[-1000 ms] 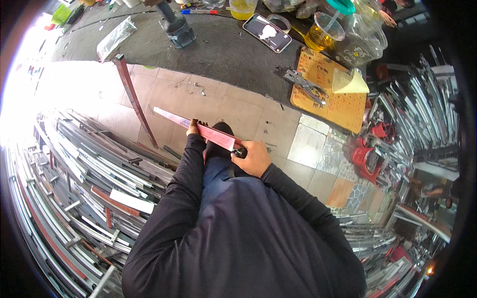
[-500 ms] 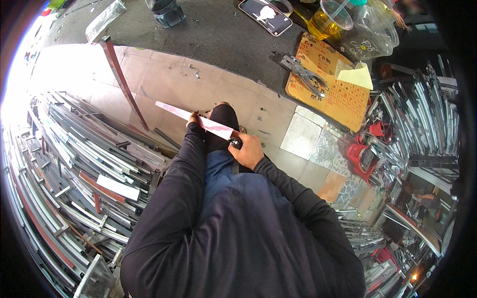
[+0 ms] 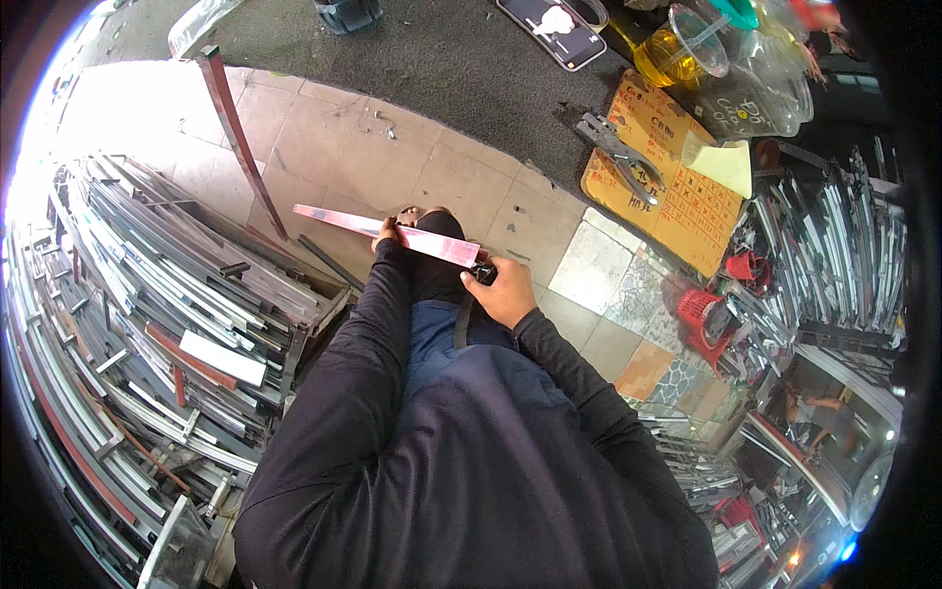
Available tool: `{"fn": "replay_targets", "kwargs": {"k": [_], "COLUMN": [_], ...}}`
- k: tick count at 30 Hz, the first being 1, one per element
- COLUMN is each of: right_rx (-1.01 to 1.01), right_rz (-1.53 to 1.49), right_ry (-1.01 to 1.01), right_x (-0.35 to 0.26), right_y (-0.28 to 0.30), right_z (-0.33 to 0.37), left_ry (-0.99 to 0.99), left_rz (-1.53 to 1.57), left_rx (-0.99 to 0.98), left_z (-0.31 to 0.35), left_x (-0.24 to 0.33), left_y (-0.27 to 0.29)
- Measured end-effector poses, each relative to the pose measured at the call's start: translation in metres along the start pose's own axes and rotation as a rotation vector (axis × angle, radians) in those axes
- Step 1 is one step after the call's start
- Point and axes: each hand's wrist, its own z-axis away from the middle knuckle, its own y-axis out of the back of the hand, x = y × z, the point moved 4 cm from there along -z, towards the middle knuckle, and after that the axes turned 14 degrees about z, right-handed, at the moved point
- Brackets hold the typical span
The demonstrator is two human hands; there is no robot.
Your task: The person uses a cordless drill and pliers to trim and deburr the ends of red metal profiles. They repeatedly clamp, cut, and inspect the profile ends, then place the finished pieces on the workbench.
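The left hand clasps a slim pinkish bar, the right hand a black piece, tiled floor ahead meeting the rough counter's edge.

The held black object is partly hidden.

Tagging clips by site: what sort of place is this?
Probably a metalworking shop: long profiles are piled at left, more strips stand bunched at right, and a plier-like tool lies partly over a board on the dark bench.
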Motion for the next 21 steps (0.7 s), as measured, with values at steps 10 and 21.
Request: {"fn": "replay_targets", "kwargs": {"k": [10,21], "right_rx": [0.029,0.028], "right_rz": [0.163,0.136], "right_ry": [0.029,0.148], "right_x": [0.007,0.018], "right_y": [-0.036,-0.051], "right_z": [0.001,0.013], "left_ry": [0.199,0.23], "left_rz": [-0.224,-0.282], "left_rx": [0.151,0.118], "left_z": [-0.006,-0.013], "left_x": [0.007,0.015], "left_y": [0.032,0.036]}}
